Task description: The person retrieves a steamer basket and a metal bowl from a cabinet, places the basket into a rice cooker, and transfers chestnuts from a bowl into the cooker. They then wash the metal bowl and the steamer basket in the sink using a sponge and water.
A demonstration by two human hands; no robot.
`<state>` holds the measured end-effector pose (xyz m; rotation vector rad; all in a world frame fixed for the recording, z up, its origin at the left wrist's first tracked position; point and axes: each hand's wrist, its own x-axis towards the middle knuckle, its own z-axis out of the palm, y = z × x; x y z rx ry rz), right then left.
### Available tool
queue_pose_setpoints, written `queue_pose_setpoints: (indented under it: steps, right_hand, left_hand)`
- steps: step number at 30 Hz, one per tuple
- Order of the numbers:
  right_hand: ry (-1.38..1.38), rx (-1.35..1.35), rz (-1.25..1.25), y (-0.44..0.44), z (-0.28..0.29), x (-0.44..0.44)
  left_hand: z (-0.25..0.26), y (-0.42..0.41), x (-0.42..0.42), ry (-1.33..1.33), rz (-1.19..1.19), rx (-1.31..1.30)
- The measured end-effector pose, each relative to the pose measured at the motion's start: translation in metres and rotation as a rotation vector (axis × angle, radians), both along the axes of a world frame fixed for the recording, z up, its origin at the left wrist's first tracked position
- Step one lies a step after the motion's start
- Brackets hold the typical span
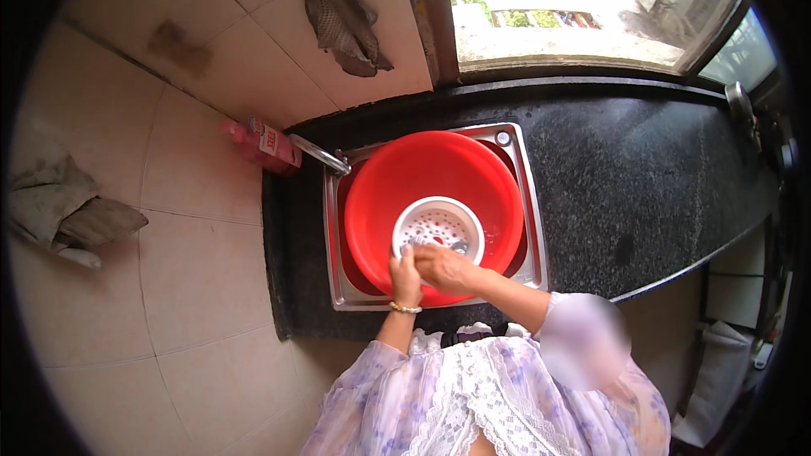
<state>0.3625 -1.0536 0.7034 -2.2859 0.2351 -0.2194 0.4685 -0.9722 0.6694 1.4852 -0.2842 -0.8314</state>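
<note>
A large red plastic basin (405, 164) sits in a stainless steel sink (535, 228). Inside its near half is a white perforated colander (467, 215), with small shiny metal items (459, 246) on its bottom that are too small to name. My left hand (405, 275), with a beaded bracelet at the wrist, grips the colander's near left rim. Over the near part of the colander lies my right hand (443, 269), its fingers bent and touching or close to the left hand. What its fingertips hold, if anything, is hidden.
A chrome faucet (320, 155) rises at the sink's back left corner beside a pink detergent bottle (272, 145). Black stone countertop (633, 190) extends right beneath a window. Grey cloths hang on the tiled wall, one (342, 19) behind the sink and another (76, 209) at far left.
</note>
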Motion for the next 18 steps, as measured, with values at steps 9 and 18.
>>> queue_pose_setpoints:
  steps: [9,18]
  right_hand:
    - [-0.055,-0.311,-0.165,-0.001,0.018,0.001]
    - [-0.017,-0.362,-0.253,-0.021,0.026,0.0]
  left_hand:
    - [0.02,0.003,0.029,-0.091,-0.082,0.017]
    - [0.031,0.006,0.027,0.0,-0.059,-0.045]
